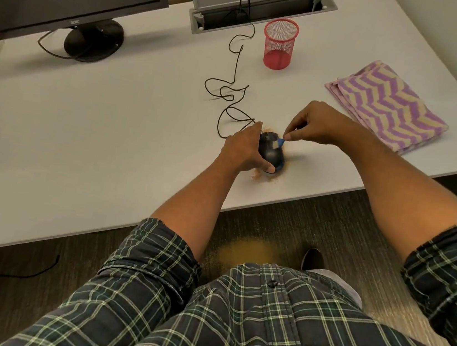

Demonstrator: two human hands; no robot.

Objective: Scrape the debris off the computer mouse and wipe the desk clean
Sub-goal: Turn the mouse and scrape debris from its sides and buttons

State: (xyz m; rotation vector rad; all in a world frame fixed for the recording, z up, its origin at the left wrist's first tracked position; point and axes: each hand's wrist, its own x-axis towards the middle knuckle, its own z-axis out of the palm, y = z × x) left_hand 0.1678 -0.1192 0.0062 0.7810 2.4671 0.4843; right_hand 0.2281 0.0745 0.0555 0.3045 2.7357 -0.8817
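Black wired computer mouse (271,155) on the white desk (111,128), near its front edge, ringed by orange-brown debris (264,177). Left hand (243,153) grips the mouse from 9 o'clock, fingers curled round it. Right hand (315,124), at 1 o'clock, pinches a small blue scraper (280,142) whose tip touches the mouse top. Folded chevron cloth (387,106) at 2 o'clock; red mesh pen cup (280,44) at 12 o'clock.

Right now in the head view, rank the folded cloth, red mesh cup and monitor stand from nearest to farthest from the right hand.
Measured from the right hand:
1. Folded cloth, just to its right on the desk.
2. Red mesh cup, behind it and slightly left, toward the back of the desk.
3. Monitor stand, far left at the back, beyond the left hand.
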